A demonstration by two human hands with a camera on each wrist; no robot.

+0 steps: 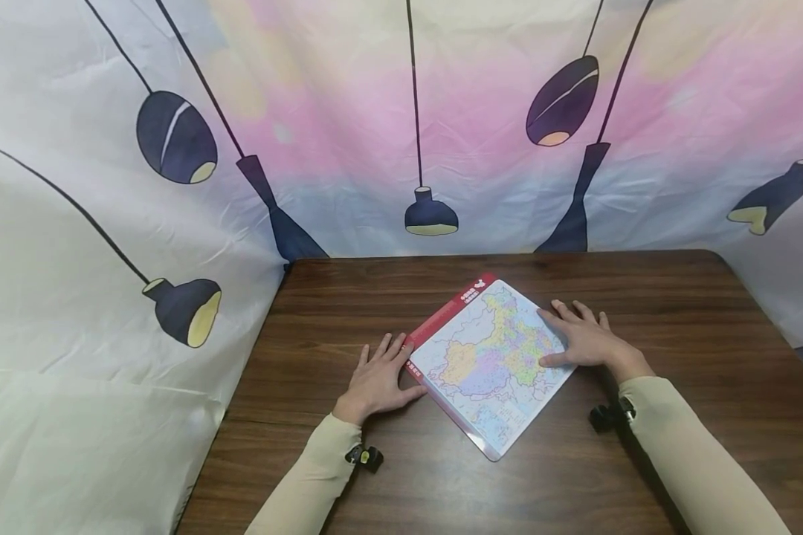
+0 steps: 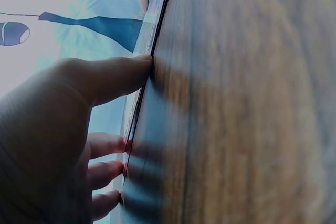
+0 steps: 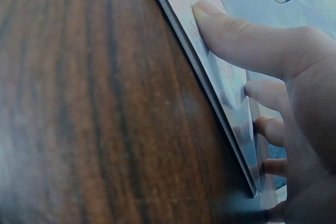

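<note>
A flat map board (image 1: 491, 364) with a red strip along its far-left edge lies turned at an angle on the dark wooden surface (image 1: 676, 297), near the middle. The left hand (image 1: 378, 379) lies flat on the surface just left of the board, fingers straight and spread, their tips touching the board's red edge; its grip is fully open and has hold of nothing. The left wrist view shows the thumb (image 2: 113, 77) and fingertips meeting the board's thin edge. The right hand (image 1: 582, 338) rests palm down on the board's right side, fingers stretched over the printed map, thumb by the near-right edge; its grip is likewise open, pressing rather than clasping. Behind the surface hangs a pale backdrop (image 1: 401, 111) printed with dark pendant lamps. Both arms wear cream sleeves (image 1: 696, 461).
</note>
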